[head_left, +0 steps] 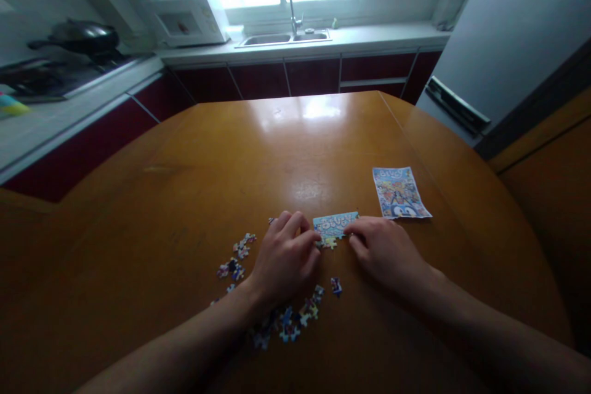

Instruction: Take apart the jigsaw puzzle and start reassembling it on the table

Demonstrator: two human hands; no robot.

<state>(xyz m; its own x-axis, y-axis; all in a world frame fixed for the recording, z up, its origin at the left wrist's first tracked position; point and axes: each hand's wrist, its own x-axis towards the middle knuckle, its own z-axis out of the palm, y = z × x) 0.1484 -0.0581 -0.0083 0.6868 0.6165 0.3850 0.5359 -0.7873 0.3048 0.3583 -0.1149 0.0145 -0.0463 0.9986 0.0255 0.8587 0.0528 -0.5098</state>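
A partly assembled jigsaw puzzle [336, 225], a light-blue strip with lettering, lies on the wooden table between my hands. My left hand [289, 249] is closed, its fingers curled and its thumb and fingertips at the strip's left lower edge. At the right end, my right hand [385, 246] presses its bent fingers together on the strip's edge. A yellowish puzzle piece [329, 242] juts from the lower side of the strip. One loose puzzle piece [336, 285] lies just below, between the hands. My fingers partly cover both ends of the strip.
Loose puzzle pieces [289, 324] are heaped by my left forearm, with more pieces [232, 268] to its left. A printed picture sheet [401, 192] lies beyond my right hand. The wooden table [231, 160] has a rounded edge; a sink counter [369, 37] stands behind it.
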